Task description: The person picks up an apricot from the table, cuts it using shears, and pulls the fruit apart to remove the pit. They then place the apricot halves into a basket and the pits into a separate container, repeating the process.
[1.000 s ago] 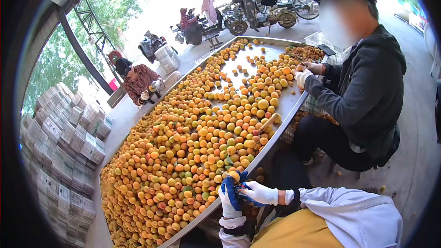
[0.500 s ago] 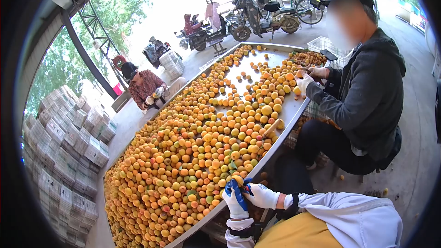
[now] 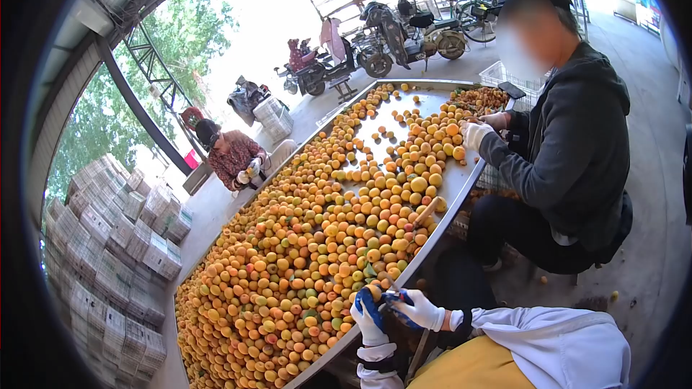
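My left hand (image 3: 370, 318), in a white glove with blue fingers, is closed round an orange-yellow fruit (image 3: 374, 292) at the near edge of the metal table. Close on its right, my right hand (image 3: 418, 310), gloved the same way, has its fingers closed on a small tool (image 3: 393, 294) that touches or nearly touches the fruit. The tool's shape is too small to make out. Beyond both hands a large heap of orange and yellow fruits (image 3: 288, 274) covers much of the table (image 3: 425, 251).
A person in a dark jacket (image 3: 569, 137) sits at the right side of the table. Another person (image 3: 234, 158) sits beyond its left side. Stacked crates (image 3: 115, 259) stand at the left, and parked scooters (image 3: 425, 39) at the back. A wooden-handled tool (image 3: 427, 212) lies among the fruits.
The view has shifted slightly. My right hand has turned, and the small tool now shows between the hands. The co-worker at the right has brought their hands closer together.
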